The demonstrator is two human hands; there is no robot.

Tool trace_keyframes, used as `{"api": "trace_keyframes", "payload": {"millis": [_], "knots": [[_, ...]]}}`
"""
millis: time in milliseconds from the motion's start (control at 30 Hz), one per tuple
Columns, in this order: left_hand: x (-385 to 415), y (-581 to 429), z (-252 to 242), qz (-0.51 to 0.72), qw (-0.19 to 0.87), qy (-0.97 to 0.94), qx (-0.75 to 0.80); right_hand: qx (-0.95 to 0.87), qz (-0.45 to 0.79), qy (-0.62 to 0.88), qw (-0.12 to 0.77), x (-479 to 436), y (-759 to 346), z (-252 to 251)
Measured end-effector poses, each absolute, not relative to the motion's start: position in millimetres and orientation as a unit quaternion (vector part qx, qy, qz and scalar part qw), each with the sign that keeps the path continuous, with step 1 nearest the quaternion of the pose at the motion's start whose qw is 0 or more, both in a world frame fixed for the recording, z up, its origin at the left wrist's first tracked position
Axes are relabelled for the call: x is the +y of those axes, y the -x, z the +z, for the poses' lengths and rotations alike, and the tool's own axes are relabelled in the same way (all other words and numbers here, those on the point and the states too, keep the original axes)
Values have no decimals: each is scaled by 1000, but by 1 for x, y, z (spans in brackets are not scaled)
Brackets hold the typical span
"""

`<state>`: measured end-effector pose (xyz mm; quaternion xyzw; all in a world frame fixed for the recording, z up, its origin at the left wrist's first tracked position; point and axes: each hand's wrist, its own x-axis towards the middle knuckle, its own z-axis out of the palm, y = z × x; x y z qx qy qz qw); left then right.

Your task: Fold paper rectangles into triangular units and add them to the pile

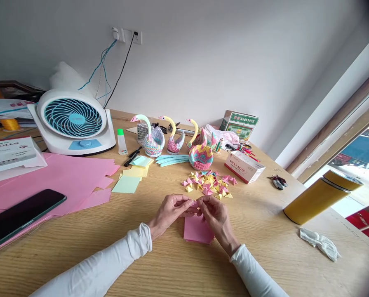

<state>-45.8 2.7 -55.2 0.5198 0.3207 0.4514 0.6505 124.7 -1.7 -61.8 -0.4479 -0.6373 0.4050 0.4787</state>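
Observation:
My left hand (175, 209) and my right hand (214, 214) meet at the middle of the desk. Between their pinched fingertips is a small piece of pink paper (195, 203), mostly hidden by the fingers. Just below the hands lies a stack of square pink sticky notes (198, 230), partly covered by my right hand. Beyond the fingers spreads a loose pile of folded paper triangles (207, 183) in pink, yellow and blue. Behind that pile stands a round bowl of interlocked paper pieces (200, 157).
Three paper swans (153, 140) stand toward the wall. A fan (74, 119), pink sheets (69, 177) and a phone (22, 216) are at left. A sticky note box (244, 166), clippers (277, 182), a yellow flask (318, 198) and a crumpled white tissue (319, 242) lie right.

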Motion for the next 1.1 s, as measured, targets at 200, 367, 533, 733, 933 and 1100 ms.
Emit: {"api": "trace_keyframes", "payload": {"millis": [200, 367, 533, 733, 933, 1100], "knots": [[4, 46, -55, 442, 655, -526, 314, -640, 395, 455, 477, -1, -125, -62], [4, 47, -57, 439, 651, -530, 320, -656, 378, 450, 474, -4, -124, -58], [6, 47, -60, 448, 660, -522, 303, -659, 374, 448, 474, -3, -125, -61], [5, 47, -57, 448, 668, -512, 303, -656, 382, 446, 475, -1, -126, -64], [5, 46, -57, 457, 653, -508, 326, -637, 415, 446, 472, -2, -125, -61], [4, 45, -55, 462, 622, -525, 353, -629, 426, 445, 474, -3, -124, -57]]}}
